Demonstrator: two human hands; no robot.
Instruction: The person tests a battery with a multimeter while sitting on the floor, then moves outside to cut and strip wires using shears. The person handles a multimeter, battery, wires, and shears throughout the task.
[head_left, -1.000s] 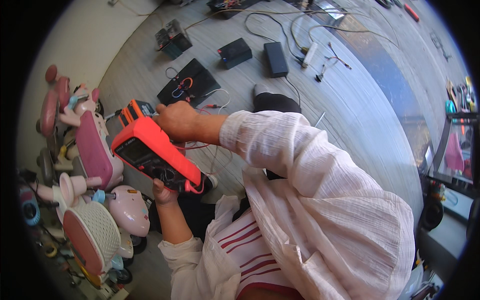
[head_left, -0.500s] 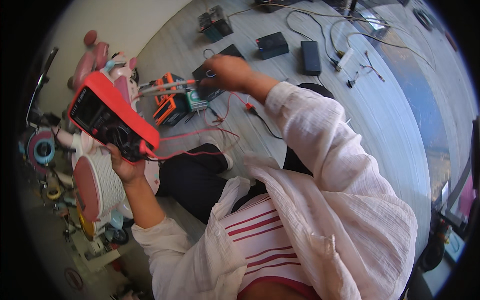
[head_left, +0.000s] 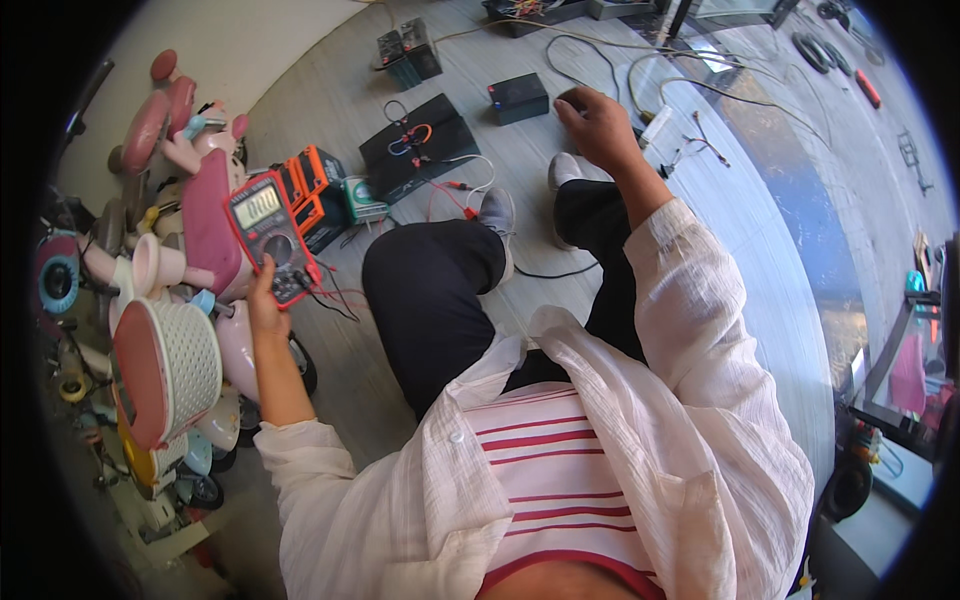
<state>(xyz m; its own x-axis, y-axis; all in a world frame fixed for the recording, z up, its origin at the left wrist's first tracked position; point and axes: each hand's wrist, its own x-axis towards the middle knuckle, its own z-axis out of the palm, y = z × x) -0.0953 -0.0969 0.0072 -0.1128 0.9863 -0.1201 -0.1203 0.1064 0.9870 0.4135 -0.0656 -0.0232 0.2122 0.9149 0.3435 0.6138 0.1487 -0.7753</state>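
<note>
My left hand (head_left: 268,298) grips a red multimeter (head_left: 262,235) whose display is lit, with leads hanging from its lower end. Behind it are orange-and-black battery packs (head_left: 310,185) and a small green-and-white unit (head_left: 364,203). A dark flat slab (head_left: 445,130) carries coiled wires and clips, with red and white leads running off it. My right hand (head_left: 592,125) is raised just right of a small black battery (head_left: 518,100), back upward, fingers bent and bunched; what is under them is hidden.
Pink children's ride-on vehicles (head_left: 210,230) crowd the left side. A pair of batteries (head_left: 408,55), cables and a white power strip (head_left: 654,128) lie on the floor (head_left: 710,250). My bent legs (head_left: 430,290) are ahead of me. Tyres (head_left: 815,52) and racking stand at right.
My right hand has moved from the multimeter and probes rightward, up beside the small battery. The multimeter in my left hand has turned upright, its display now facing me.
</note>
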